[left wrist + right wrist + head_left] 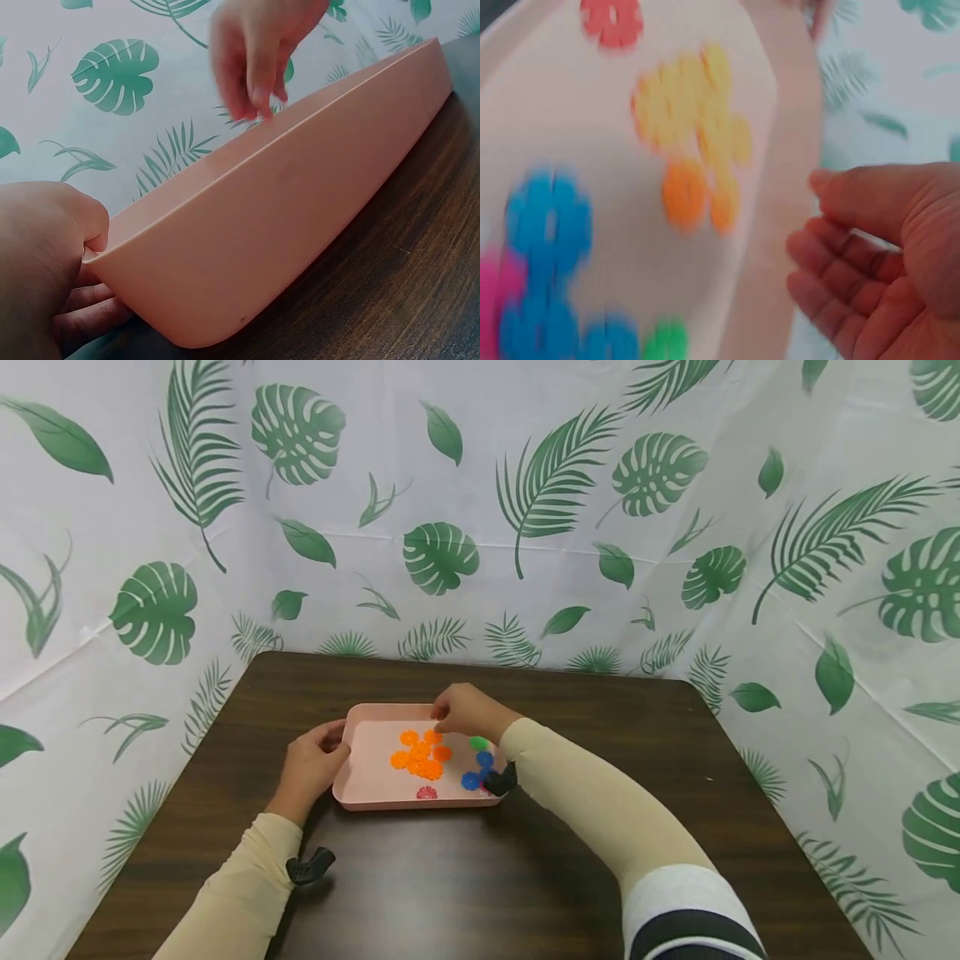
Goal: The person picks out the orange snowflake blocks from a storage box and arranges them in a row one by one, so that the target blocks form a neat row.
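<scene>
A shallow pink tray (367, 777) lies on the table with notched plastic discs in it. My left hand (309, 770) grips its left edge, thumb over the rim and fingers against the outer side, as the left wrist view shows. Over the far side of the tray is my right hand (471, 710), its fingers (840, 296) loosely bent and apart from the thumb, with nothing between them. A cluster of orange discs (417, 764) sits mid-tray below it. Blue discs (485, 760) and a green disc (478, 743) lie to the right, and a red disc (427, 792) near the front wall.
A dark wooden table (420, 877) carries the tray. White cloth with green leaf prints (441, 557) hangs behind and along both sides. A pink piece (491, 300) shows beside the blue discs in the right wrist view. Each wrist wears a small black camera mount (310, 866).
</scene>
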`<state>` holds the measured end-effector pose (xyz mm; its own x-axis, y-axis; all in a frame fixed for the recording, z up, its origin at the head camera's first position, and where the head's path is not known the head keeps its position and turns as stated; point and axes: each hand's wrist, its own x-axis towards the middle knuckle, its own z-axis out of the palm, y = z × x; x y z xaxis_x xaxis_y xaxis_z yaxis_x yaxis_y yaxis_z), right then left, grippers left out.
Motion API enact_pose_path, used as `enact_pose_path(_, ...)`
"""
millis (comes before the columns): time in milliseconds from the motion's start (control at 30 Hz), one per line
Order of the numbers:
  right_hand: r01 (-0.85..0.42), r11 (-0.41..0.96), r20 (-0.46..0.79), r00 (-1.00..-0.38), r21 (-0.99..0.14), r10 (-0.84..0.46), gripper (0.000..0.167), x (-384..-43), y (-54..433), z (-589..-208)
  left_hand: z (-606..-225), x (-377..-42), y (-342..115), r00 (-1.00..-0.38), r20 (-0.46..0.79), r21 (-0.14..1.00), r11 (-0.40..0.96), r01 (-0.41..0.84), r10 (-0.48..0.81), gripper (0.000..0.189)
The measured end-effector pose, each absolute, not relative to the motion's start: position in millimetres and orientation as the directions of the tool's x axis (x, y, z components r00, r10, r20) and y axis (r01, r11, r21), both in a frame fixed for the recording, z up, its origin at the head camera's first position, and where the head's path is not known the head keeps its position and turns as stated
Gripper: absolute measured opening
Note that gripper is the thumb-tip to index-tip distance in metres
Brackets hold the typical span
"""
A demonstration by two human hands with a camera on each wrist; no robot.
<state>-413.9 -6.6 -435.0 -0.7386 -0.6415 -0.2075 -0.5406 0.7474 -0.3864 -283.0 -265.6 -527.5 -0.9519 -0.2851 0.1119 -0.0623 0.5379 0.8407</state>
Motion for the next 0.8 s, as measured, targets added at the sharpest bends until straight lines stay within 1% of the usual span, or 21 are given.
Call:
enact_pose_path(100,-0.565,0.765,-0.266,-0.721,-0.309,-0.640,0.024,-405,-29,-444,-529,-283,-266,-0.947,0.116,0.844,0.533,-0.064,-0.299,0.048)
enact_pose_path(200,-0.529,0.809,-0.331,-0.739,-0.255,-0.587,0.020,-394,-39,-449,-529,-282,-264,-0.945,0.118,0.847,0.528,-0.064,-0.305,0.047)
enact_pose_path(300,-0.519,0.808,-0.361,-0.723,-0.280,-0.590,0.015,-391,-44,-454,-527,-282,-264,-0.945,0.116,0.849,0.525,-0.065,-0.304,0.047)
enact_pose_path(433,-0.542,0.763,-0.342,-0.685,-0.352,-0.644,0.015,-392,-45,-458,-525,-283,-261,-0.946,0.116,0.852,0.519,-0.063,-0.304,0.047)
enact_pose_path(533,-0.539,0.760,-0.331,-0.687,-0.364,-0.646,0.017,-391,-45,-458,-525,-283,-261,-0.944,0.117,0.854,0.516,-0.062,-0.307,0.047)
enact_pose_path(633,-0.562,0.751,-0.306,-0.689,-0.345,-0.657,0.014,-391,-45,-458,-525,-283,-261,-0.945,0.121,0.852,0.520,-0.058,-0.303,0.047)
enact_pose_path(733,-0.565,0.747,-0.292,-0.692,-0.350,-0.661,0.011,-392,-43,-458,-527,-283,-263,-0.946,0.118,0.853,0.518,-0.060,-0.303,0.047)
enact_pose_path(800,-0.561,0.759,-0.293,-0.704,-0.331,-0.647,0.010,-393,-41,-457,-528,-282,-264,-0.946,0.113,0.854,0.517,-0.064,-0.303,0.047)
